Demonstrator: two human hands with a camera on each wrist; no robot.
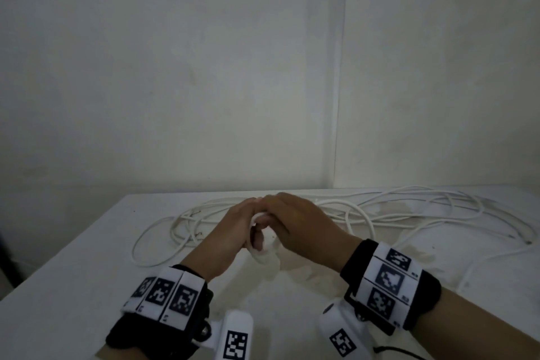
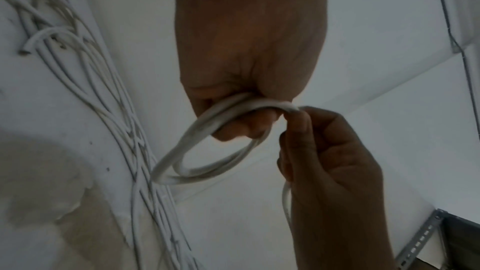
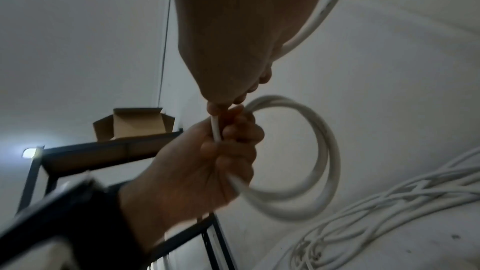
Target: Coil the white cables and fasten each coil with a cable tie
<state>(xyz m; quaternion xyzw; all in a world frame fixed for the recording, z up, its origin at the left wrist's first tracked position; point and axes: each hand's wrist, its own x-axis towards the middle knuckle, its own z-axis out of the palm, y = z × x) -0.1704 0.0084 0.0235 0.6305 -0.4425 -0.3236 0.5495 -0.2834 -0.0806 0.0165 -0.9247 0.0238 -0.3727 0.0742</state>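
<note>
A small coil of white cable (image 1: 264, 245) hangs between both hands above the white table (image 1: 87, 257). My left hand (image 1: 233, 231) grips the coil's top, its fingers curled through the loops (image 2: 207, 151). My right hand (image 1: 295, 222) pinches the cable (image 2: 292, 109) right beside the left fingers. From the right wrist, the left hand (image 3: 223, 151) clasps the round coil (image 3: 324, 151), and a strand (image 3: 324, 7) trails past the right palm. Loose white cables (image 1: 409, 210) lie tangled behind the hands. No cable tie is visible.
The loose cable pile (image 3: 389, 202) spreads over the table's far and right side, with a loop (image 1: 152, 245) on the left. A cardboard box (image 3: 132, 124) sits on a dark metal shelf (image 3: 103, 151) to the left. Walls meet in a corner behind the table.
</note>
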